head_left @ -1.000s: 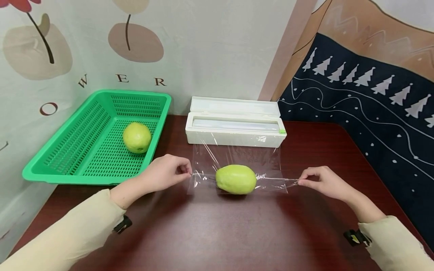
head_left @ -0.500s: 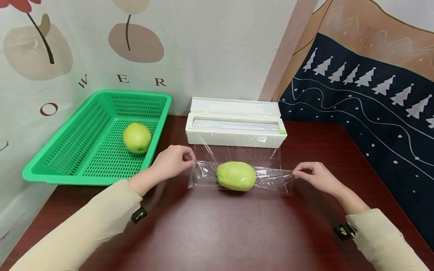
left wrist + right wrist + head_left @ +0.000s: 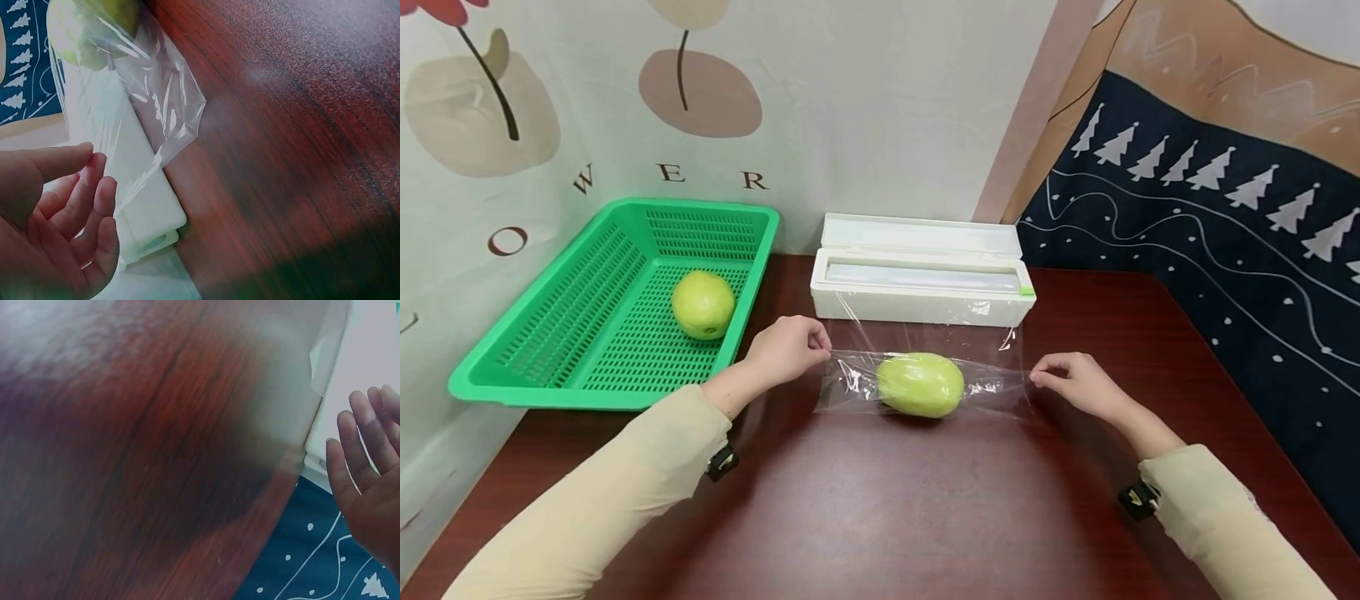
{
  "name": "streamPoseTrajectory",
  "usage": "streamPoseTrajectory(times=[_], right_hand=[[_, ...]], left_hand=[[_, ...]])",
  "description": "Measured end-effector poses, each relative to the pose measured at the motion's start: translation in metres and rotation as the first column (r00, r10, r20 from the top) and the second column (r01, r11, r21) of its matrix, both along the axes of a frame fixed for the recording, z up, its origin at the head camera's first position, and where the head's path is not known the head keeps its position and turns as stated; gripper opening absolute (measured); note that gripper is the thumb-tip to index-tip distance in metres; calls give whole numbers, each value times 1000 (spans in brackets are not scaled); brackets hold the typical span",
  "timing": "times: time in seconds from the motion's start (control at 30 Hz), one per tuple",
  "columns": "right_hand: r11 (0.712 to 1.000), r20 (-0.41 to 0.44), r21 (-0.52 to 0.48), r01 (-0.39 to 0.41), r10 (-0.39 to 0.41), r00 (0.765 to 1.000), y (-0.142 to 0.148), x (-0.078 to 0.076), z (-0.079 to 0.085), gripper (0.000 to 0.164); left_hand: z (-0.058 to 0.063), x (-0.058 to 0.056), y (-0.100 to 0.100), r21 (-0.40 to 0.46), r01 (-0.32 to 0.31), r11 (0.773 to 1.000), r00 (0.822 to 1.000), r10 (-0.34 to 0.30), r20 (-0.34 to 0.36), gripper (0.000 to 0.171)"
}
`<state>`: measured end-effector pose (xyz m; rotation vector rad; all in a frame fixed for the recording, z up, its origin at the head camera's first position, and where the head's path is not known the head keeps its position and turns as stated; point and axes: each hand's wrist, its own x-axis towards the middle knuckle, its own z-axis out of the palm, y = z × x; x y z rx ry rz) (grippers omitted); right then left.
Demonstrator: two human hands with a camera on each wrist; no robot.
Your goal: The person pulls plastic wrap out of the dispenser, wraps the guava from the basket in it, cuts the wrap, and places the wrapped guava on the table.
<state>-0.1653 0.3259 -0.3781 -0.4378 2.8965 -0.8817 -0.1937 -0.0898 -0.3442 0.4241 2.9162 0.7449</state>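
A green oval fruit (image 3: 921, 385) lies on the table with clear plastic wrap (image 3: 852, 379) drawn over it. The wrap runs back to a white dispenser box (image 3: 917, 307) whose lid stands up. To the fruit's left, my left hand (image 3: 786, 348) pinches one corner of the wrap between thumb and forefinger. On the other side my right hand (image 3: 1078, 383) pinches the opposite corner. In the left wrist view the left hand (image 3: 72, 219) has the film trailing from its fingertips toward the fruit (image 3: 94, 31). The right wrist view has the right hand (image 3: 369, 456) partly cut off at the edge.
A green plastic basket (image 3: 467, 387) with a second green fruit (image 3: 703, 305) in it stands at the left, close to my left forearm. Behind the dark red wooden table (image 3: 880, 517) hang a pale printed cloth (image 3: 880, 108) and a navy one with white trees (image 3: 1195, 217).
Both hands have moved away from me and inward, the right one further left. The wrap's edge has come over the fruit, which has shifted slightly back.
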Motion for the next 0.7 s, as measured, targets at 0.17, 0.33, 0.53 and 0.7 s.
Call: streamPoseTrajectory(times=[0.17,0.33,0.53,0.7], right_hand=[[998,5,48,30,-30,1000,-3,-8,-4,12],[997,-26,64,40,-38,999,-5,-12,-6,11],[994,-8,106,29,-28,1000,-8,-16,-9,10],[988,-31,138,66,-62,998,-9,-23,-8,11]], left_hand=[[-2,-4,2,-17,-18,1000,1000,19,16,4],[-7,-10,5,-44,-29,999,999,30,23,5],[-11,-11,9,-69,-23,997,999,26,48,6],[-11,-13,12,-77,-30,997,999,33,37,6]])
